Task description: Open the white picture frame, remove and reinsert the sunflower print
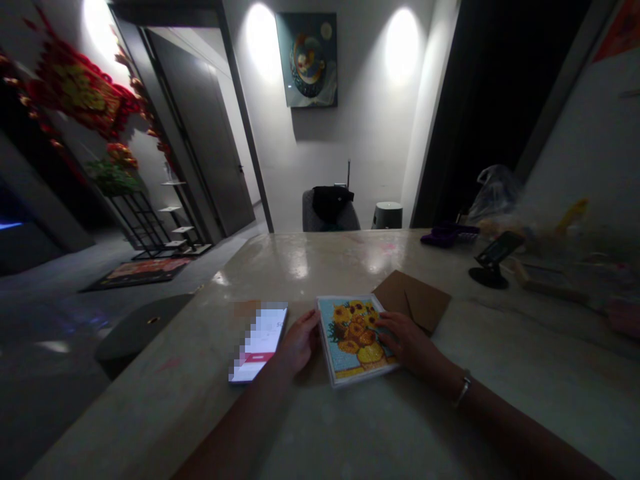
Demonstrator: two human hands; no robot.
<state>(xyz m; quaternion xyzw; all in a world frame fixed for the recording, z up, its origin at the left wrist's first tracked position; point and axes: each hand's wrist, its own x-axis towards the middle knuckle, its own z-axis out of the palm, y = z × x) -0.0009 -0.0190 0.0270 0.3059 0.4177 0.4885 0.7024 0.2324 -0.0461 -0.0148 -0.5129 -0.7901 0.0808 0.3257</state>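
A sunflower picture (pixel 353 337) made of small glittering dots, with a clear or whitish border, is before me over the table. At its left edge, my left hand (pixel 301 341) is closed with the edge between thumb and fingers. My right hand (pixel 411 345) lies over its right side, fingers stretched and apart on the face; the thumb is hard to make out. Just beyond the right hand, a brown envelope (pixel 425 300) lies on the table, partly behind the picture. Left of my left hand lies a phone (pixel 265 340) with a lit, partly pixelated screen.
The pale stone table (pixel 200 400) carries a black phone stand (pixel 493 263), a purple item (pixel 445 237) and a clear plastic bag (pixel 495 193) at right. Beyond the far edge stands a chair (pixel 310 212) with black cloth. A dark stool (pixel 140 330) is at left.
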